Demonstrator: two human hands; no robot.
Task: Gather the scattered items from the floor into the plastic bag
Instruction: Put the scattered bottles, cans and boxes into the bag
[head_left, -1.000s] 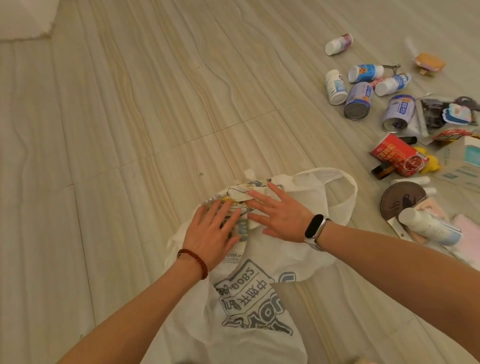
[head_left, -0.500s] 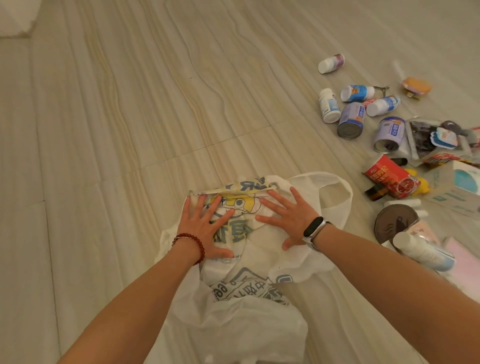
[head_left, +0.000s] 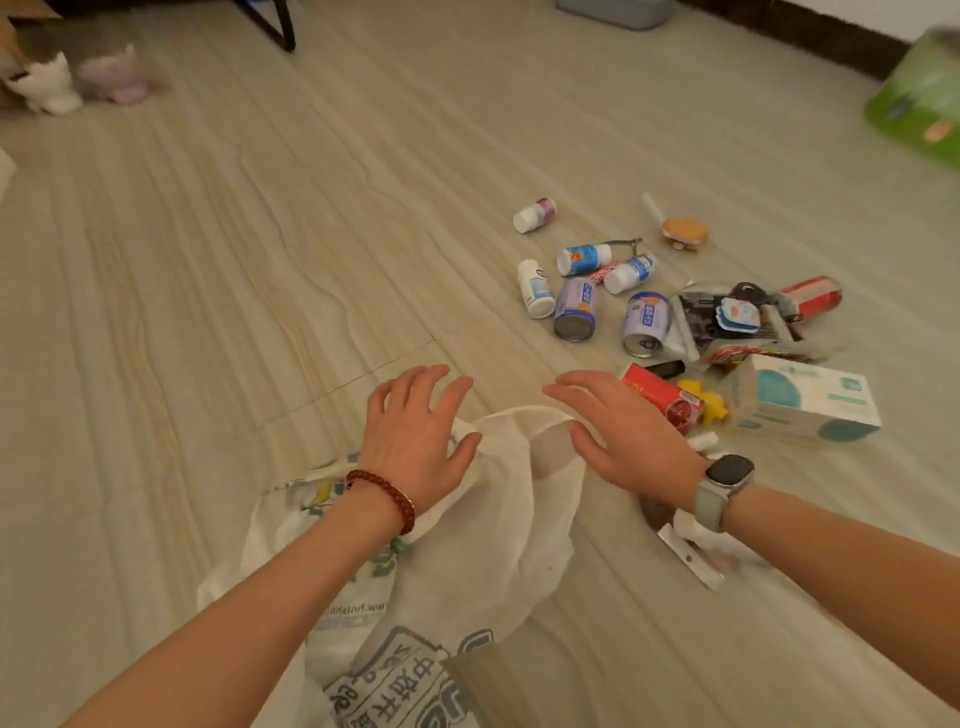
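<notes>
Bag (head_left: 498, 519), white plastic, printed: lies crumpled on floor (head_left: 208, 312) at 6 o'clock, no longer pressed flat, still empty. Left hand (head_left: 415, 436) and right hand (head_left: 623, 436) have lifted off, fingers spread, holding nothing. Scattered cans (head_left: 574, 309), bottles, boxes at 2 o'clock; gathering not yet begun.

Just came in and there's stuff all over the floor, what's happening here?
A person is tidying up. Both hands are open and hold nothing: the left hand rests on a white plastic bag lying flat on the floor, and the right hand hovers beside its handle. The cans, small bottles, red packet and box are on the floor, unbagged.
</notes>
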